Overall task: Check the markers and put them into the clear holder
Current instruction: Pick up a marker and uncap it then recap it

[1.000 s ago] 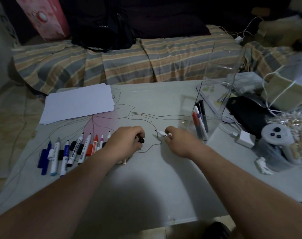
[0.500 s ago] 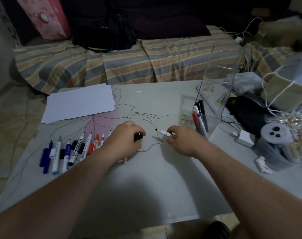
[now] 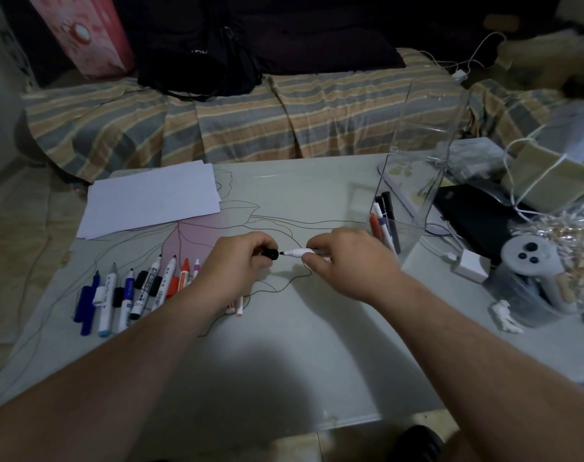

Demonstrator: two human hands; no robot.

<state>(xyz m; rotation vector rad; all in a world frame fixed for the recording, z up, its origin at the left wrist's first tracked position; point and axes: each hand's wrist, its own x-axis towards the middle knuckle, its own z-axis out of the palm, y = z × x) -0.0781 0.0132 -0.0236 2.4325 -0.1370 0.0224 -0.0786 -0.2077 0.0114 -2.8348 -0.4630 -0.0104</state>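
Note:
My right hand holds a white marker with its black tip pointing left. My left hand grips the black cap, whose opening almost touches the marker's tip. A row of several markers lies on the table to the left, partly hidden under my left wrist. The clear holder stands to the right of my right hand, with several markers upright inside it.
A stack of white paper lies at the back left of the table. On the right are a white charger, cables, a grey controller and a black notebook. A striped bed sits behind.
My two hands have come closer together; the cap in my left hand now nearly meets the marker's tip in my right hand.

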